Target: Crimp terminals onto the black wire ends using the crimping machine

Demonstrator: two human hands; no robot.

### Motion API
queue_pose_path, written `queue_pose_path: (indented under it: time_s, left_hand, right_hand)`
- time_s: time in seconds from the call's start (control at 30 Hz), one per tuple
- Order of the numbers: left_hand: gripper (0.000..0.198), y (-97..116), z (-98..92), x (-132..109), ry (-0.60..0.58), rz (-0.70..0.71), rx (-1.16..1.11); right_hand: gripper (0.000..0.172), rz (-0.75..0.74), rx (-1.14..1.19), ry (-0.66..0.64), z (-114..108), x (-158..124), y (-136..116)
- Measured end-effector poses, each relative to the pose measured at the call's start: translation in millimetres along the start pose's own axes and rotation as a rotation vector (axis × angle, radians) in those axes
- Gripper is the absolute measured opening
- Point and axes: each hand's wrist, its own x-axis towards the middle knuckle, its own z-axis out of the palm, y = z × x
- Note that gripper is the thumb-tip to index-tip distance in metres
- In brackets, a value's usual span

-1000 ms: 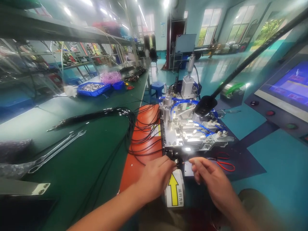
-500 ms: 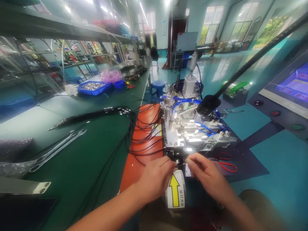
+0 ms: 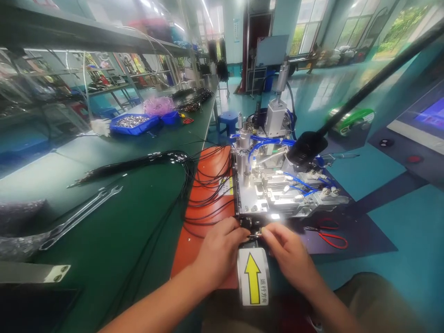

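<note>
My left hand (image 3: 225,243) pinches a thin black cable at the front edge of the metal machine (image 3: 277,189). Just to its right, my right hand (image 3: 286,245) is closed on the small end of the same cable, with thumb and forefinger together. The fingertips are close to each other above a white label with a yellow arrow (image 3: 254,280). More black cables (image 3: 208,203) curve over the orange-red plate (image 3: 196,240) at the left of the machine. Fine detail at the cable end is too small to make out.
Red-handled scissors (image 3: 333,239) lie right of my right hand. Wrenches (image 3: 83,217), a cable bundle (image 3: 138,162) and a blue tray (image 3: 133,124) lie on the green bench at the left. A black flexible lamp arm (image 3: 367,83) crosses above the machine; a screen panel stands at the right.
Both hands have moved slightly left, and the cable end is now up against the machine's front. The camera view has shifted a little.
</note>
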Motion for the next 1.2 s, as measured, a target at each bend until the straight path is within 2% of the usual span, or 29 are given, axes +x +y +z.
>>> queue_pose_path:
  time_s: [0.27,0.57,1.2]
  left_hand:
    - [0.025,-3.5,-0.4,2.0,-0.001,0.015,-0.002]
    - [0.021,-5.5,1.3,1.5,-0.055,-0.017,0.022]
    - [0.021,-4.6,0.7,2.6,-0.072,-0.038,0.043]
  right_hand:
    - [0.034,0.055,0.021,0.019,6.0,1.5,1.4]
    - [0.034,0.062,0.046,0.01,6.2,3.3,3.4]
    - [0.033,0.064,0.039,0.007,6.0,2.4,1.3]
